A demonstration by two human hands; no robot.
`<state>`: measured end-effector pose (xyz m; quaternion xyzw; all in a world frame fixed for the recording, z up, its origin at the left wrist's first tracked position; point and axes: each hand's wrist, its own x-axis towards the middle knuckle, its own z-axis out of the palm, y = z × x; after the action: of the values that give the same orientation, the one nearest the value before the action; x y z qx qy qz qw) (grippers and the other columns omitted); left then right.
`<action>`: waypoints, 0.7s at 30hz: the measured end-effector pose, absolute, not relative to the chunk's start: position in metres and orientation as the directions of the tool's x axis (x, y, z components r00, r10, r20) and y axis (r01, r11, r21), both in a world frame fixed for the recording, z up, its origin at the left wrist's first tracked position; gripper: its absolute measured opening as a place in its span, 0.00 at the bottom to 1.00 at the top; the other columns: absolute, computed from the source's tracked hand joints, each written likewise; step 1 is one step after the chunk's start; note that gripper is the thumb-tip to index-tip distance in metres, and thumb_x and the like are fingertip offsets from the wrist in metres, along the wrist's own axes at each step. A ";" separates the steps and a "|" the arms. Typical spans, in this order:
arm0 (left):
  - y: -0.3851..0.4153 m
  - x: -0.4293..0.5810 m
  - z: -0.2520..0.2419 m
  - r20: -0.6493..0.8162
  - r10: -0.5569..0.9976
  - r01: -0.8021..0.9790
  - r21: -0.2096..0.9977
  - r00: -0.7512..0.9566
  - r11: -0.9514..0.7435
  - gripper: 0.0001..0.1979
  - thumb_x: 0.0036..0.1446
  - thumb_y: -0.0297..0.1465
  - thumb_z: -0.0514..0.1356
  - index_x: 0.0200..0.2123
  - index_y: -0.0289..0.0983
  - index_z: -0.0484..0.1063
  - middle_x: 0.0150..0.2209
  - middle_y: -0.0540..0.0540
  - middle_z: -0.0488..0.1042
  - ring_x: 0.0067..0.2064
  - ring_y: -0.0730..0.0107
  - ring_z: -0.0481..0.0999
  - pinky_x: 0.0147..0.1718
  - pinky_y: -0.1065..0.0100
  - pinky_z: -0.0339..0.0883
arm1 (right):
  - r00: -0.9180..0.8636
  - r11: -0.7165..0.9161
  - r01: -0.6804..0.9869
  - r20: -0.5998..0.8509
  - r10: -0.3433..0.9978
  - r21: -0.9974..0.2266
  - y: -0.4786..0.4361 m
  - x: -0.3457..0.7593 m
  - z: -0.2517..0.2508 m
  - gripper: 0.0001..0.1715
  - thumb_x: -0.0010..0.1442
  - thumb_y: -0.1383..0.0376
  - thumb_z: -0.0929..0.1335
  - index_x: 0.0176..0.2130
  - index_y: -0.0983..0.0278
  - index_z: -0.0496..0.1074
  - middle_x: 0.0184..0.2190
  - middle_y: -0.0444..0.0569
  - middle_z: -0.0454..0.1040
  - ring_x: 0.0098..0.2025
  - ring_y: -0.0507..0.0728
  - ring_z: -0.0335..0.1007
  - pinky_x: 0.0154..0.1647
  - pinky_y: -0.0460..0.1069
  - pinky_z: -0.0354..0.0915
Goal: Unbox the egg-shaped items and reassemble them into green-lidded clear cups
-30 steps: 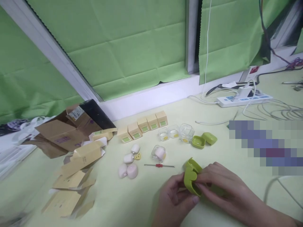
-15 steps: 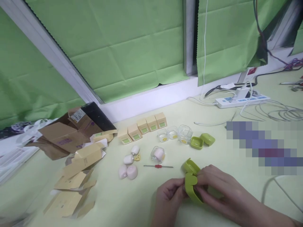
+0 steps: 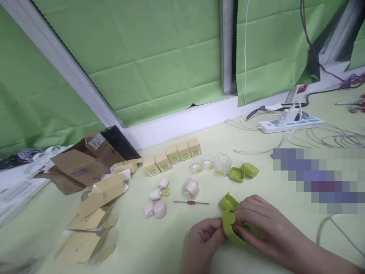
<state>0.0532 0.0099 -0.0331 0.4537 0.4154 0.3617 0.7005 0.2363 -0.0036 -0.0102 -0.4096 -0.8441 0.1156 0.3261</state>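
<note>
Both of my hands are on a green hinged plastic case [image 3: 228,220] close to the front of the table. My left hand [image 3: 203,238] pinches its near left side between thumb and fingers. From the right, my right hand [image 3: 264,226] grips the same case, its fingers hiding part of it. Just behind lies an open green shell [image 3: 229,200]; whether it is joined to the held part I cannot tell. Left of it rests a double-ended screwdriver [image 3: 191,203] with a red middle. A clear case [image 3: 191,188] with a pale pink piece inside sits beyond the screwdriver.
Two green shells [image 3: 237,174] and several clear cases [image 3: 196,166] stand farther back, beside a row of small boxes [image 3: 164,161]. White and pink rounded pieces [image 3: 159,209] lie left. Opened cartons [image 3: 85,243] line the left side; a power strip [image 3: 291,125] with cables is back right.
My right hand has shifted very slightly on the green case, which has turned a little. The whole view has moved slightly; the other things on the table have stayed in place.
</note>
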 end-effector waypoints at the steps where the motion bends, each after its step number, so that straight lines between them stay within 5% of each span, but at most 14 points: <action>1: 0.011 0.054 -0.033 -0.240 0.883 -0.152 0.934 0.402 0.324 0.16 0.45 0.42 0.66 0.31 0.35 0.79 0.31 0.44 0.79 0.39 0.60 0.75 0.44 0.61 0.65 | -0.466 0.637 0.613 0.437 0.769 -0.468 -0.004 0.237 -0.010 0.09 0.61 0.74 0.62 0.36 0.61 0.66 0.29 0.44 0.72 0.31 0.53 0.68 0.33 0.49 0.62; 6: 0.013 0.056 -0.031 -0.175 0.875 -0.191 0.939 0.451 0.286 0.15 0.47 0.41 0.65 0.33 0.35 0.79 0.35 0.44 0.79 0.42 0.59 0.74 0.49 0.58 0.62 | -0.454 0.630 0.595 0.438 0.776 -0.499 -0.007 0.236 -0.013 0.09 0.62 0.73 0.62 0.37 0.61 0.67 0.30 0.46 0.73 0.32 0.53 0.68 0.34 0.50 0.63; 15: 0.005 0.055 -0.038 -0.105 0.924 -0.159 0.972 0.369 0.174 0.17 0.45 0.43 0.65 0.27 0.36 0.66 0.30 0.47 0.72 0.33 0.70 0.70 0.36 0.68 0.63 | -0.261 0.452 0.488 0.370 0.892 -0.746 -0.011 0.232 -0.004 0.06 0.59 0.69 0.64 0.36 0.58 0.65 0.30 0.44 0.72 0.33 0.53 0.70 0.33 0.46 0.69; 19: 0.002 0.056 -0.037 -0.112 0.890 -0.132 0.973 0.441 0.188 0.14 0.46 0.36 0.64 0.28 0.37 0.62 0.26 0.52 0.66 0.29 0.75 0.64 0.33 0.70 0.60 | -0.312 0.503 0.436 0.399 0.862 -0.746 -0.015 0.231 0.000 0.36 0.49 0.67 0.72 0.54 0.55 0.57 0.42 0.49 0.70 0.42 0.57 0.71 0.40 0.47 0.71; 21: 0.001 0.055 -0.036 -0.119 0.870 -0.075 0.982 0.478 0.175 0.11 0.48 0.32 0.62 0.27 0.38 0.60 0.25 0.53 0.63 0.29 0.75 0.63 0.32 0.70 0.59 | -0.423 0.541 0.412 0.371 0.826 -0.733 -0.016 0.230 -0.003 0.38 0.49 0.70 0.72 0.55 0.53 0.57 0.45 0.48 0.71 0.45 0.57 0.71 0.43 0.47 0.70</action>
<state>0.0548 0.0011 -0.0360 0.5372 0.3701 0.3518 0.6713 0.2297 -0.0157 -0.0025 -0.3890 -0.7958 0.2798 0.3701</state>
